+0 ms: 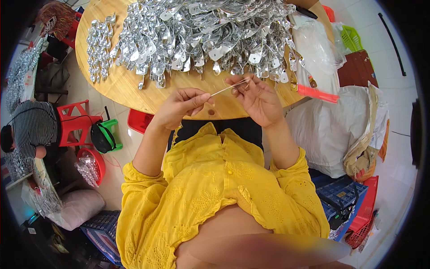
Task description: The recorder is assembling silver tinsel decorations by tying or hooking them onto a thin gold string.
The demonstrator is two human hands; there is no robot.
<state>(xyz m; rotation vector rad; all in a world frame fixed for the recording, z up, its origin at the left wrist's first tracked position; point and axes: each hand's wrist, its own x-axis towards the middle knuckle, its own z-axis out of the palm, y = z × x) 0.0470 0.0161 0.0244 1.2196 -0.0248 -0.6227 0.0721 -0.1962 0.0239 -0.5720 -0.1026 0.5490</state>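
Note:
A thin, pale strand, perhaps a cord or elastic, runs nearly straight between my two hands above the table's near edge. My left hand is closed, pinching its lower left end between thumb and forefinger. At the other end, my right hand has its thumb and fingertips pressed together on the strand. Just beyond my fingers lies a big heap of shiny silver twisted strips with flat, holed tabs at their ends. A smaller bunch of silver strips lies at the left of the heap.
The round wooden table carries clear plastic bags and red strips at its right. A large white sack stands right. On the left are a red stool, a seated person and a red basin.

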